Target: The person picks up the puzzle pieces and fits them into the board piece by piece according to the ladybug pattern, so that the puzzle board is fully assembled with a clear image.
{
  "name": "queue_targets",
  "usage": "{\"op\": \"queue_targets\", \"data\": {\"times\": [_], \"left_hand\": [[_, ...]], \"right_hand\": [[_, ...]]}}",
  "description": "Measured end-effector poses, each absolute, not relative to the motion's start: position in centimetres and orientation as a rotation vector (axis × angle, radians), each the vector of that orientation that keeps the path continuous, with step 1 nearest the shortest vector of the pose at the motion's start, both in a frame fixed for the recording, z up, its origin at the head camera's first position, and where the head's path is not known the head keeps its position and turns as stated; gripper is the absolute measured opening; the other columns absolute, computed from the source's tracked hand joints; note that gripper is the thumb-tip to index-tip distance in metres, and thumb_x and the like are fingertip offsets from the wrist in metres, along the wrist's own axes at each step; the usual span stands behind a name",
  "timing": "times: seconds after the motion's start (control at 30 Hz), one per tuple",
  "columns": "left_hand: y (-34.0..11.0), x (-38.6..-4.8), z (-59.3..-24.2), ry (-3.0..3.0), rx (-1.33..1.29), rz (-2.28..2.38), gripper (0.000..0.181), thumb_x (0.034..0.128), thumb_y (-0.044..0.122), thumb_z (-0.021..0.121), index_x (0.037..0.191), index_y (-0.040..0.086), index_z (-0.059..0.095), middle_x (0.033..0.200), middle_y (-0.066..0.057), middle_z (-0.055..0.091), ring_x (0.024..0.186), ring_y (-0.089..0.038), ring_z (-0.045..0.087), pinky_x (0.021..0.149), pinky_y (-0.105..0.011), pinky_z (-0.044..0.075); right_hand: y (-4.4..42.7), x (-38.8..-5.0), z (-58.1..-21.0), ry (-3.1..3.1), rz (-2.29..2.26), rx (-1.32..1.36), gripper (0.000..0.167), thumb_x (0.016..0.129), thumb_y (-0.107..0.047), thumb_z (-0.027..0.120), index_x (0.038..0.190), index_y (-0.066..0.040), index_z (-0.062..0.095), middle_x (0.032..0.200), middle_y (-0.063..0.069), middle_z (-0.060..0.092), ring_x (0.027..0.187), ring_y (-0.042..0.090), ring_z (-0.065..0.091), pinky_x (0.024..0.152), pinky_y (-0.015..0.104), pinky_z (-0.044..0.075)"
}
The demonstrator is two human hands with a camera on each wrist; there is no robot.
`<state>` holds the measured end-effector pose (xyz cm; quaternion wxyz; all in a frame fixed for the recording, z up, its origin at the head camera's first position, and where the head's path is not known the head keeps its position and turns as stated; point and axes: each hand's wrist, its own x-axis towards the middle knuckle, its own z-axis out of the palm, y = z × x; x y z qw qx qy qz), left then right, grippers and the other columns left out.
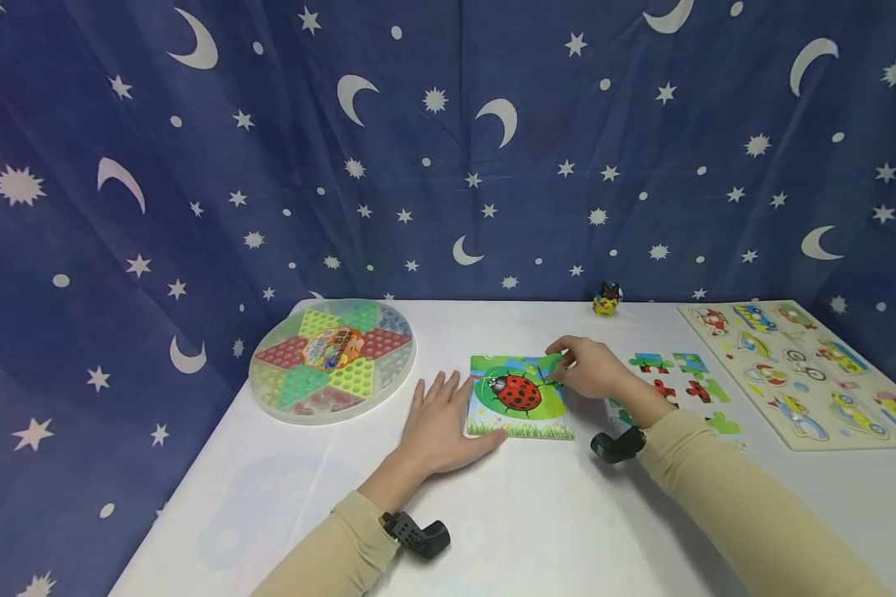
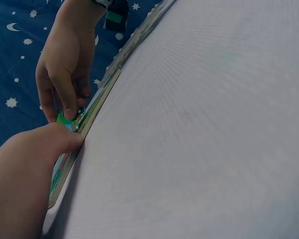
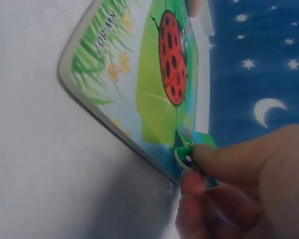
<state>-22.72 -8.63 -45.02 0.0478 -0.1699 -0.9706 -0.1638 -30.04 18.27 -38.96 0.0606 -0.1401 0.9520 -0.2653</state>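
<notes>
A square puzzle board (image 1: pixel 518 396) with a red spotted ladybug lies on the white table. At its upper right corner my right hand (image 1: pixel 586 369) pinches a green and blue puzzle piece (image 3: pixel 205 142) between thumb and fingers; in the right wrist view the piece is tilted over the board. My left hand (image 1: pixel 439 423) lies spread along the board's left side, with its thumb (image 2: pixel 70 142) at the near edge. Beyond that thumb, the left wrist view shows the pinched piece at the board's far part.
Loose puzzle pieces (image 1: pixel 700 391) lie right of the board, partly hidden by my right arm. A round Chinese checkers board (image 1: pixel 269 356) is at the left, a wooden vehicle puzzle (image 1: pixel 780 394) at the far right. A small yellow figurine (image 1: pixel 606 305) stands at the back edge.
</notes>
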Motion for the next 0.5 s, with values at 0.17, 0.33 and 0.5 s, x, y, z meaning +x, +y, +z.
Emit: {"op": "queue_targets", "data": {"times": [0.17,0.33,0.5], "left_hand": [[-8.6,-22.7,-45.0,-2.964,-0.515,-0.499,0.103,0.0855,0.081,0.051,0.160,0.011,0.036,0.164,-0.015,0.032,0.153,-0.035,0.022,0.123,-0.056,0.008],[-8.6,-22.7,-45.1,-2.956,-0.520,-0.499,0.103,0.0853,0.081,0.051,0.160,0.012,0.036,0.163,-0.014,0.034,0.153,-0.035,0.023,0.123,-0.056,0.009],[-8.6,-22.8,-45.0,-2.952,-0.513,-0.495,0.103,0.0849,0.081,0.051,0.160,0.012,0.037,0.163,-0.014,0.034,0.153,-0.034,0.023,0.123,-0.056,0.009]], "right_hand": [[17.9,-30.1,-39.1,2.861,-0.823,-0.416,0.040,0.094,-0.010,0.070,0.133,-0.002,0.061,0.106,0.012,0.067,0.092,0.027,0.063,0.076,0.041,0.052],[17.4,-30.2,-39.2,2.877,-0.825,-0.412,0.040,0.093,-0.008,0.071,0.132,-0.004,0.062,0.115,0.016,0.067,0.108,0.034,0.062,0.089,0.051,0.051],[16.7,-30.2,-39.2,2.880,-0.851,-0.389,0.042,0.093,-0.008,0.073,0.133,-0.003,0.061,0.120,0.019,0.066,0.111,0.036,0.061,0.093,0.052,0.050]]}}
